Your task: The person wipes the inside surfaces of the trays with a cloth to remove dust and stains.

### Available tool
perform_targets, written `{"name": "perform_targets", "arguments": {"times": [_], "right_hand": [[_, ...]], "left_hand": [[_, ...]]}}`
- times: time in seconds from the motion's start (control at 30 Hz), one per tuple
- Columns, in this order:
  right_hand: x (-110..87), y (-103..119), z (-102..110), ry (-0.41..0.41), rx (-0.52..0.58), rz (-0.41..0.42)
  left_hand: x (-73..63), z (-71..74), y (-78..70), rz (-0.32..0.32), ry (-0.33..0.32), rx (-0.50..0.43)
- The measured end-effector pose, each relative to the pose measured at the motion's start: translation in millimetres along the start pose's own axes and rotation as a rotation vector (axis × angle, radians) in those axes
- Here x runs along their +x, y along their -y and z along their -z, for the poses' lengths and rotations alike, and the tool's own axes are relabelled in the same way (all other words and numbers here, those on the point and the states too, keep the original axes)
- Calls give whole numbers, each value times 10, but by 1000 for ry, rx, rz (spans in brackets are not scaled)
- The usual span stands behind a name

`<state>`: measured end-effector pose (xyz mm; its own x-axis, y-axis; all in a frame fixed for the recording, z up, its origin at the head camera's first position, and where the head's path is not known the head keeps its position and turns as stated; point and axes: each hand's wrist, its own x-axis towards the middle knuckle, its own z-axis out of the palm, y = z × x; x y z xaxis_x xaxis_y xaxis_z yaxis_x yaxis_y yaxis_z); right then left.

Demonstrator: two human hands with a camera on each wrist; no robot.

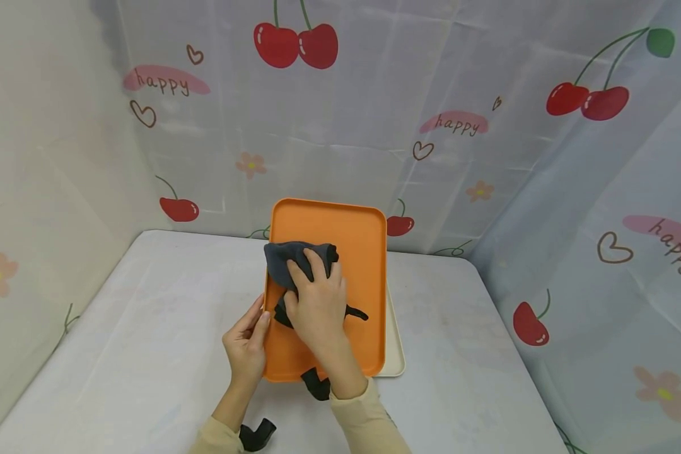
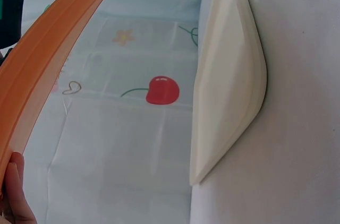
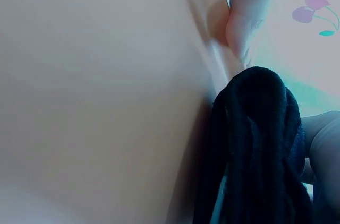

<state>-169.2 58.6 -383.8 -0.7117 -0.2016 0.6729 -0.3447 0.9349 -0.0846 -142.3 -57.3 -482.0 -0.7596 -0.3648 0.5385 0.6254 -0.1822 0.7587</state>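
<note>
An orange tray [image 1: 323, 221] is held above the white table, its left edge pinched by my left hand [image 1: 246, 347]. In the left wrist view, the fingers [image 2: 18, 195] are at the rim of the tray [image 2: 48, 49], apart from the table. My right hand [image 1: 320, 302] grips a dark grey cloth [image 1: 280, 255] over the tray's upper face. Part of the cloth is hidden under the hand, and a thin black end sticks out to the right. In the right wrist view, the cloth [image 3: 260, 128] shows as bunched dark folds.
A cream tray [image 1: 396, 353] lies on the white table [image 1: 448, 328], mostly covered from above by the orange one. Black bands [image 1: 258, 435] show at both wrists. A printed curtain [image 1: 363, 126] hangs behind and at the sides.
</note>
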Motion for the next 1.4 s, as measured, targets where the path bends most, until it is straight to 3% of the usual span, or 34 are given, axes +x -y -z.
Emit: {"name": "perform_targets", "arguments": {"times": [0.37,0.73,1.1,1.4], "right_hand": [[-19,-138,-14,-35,18,-31],[-48,-344,24,-9,15,-164],[-86,-595,70,-19,76,-320],[-104,-642,48,-17,104,-352]], "left_hand": [[19,17,-28,13,-7,36],[50,30,-62,38,-49,52],[95,75,-54,13,-85,25],[102,61,-53,27,-88,0]]}}
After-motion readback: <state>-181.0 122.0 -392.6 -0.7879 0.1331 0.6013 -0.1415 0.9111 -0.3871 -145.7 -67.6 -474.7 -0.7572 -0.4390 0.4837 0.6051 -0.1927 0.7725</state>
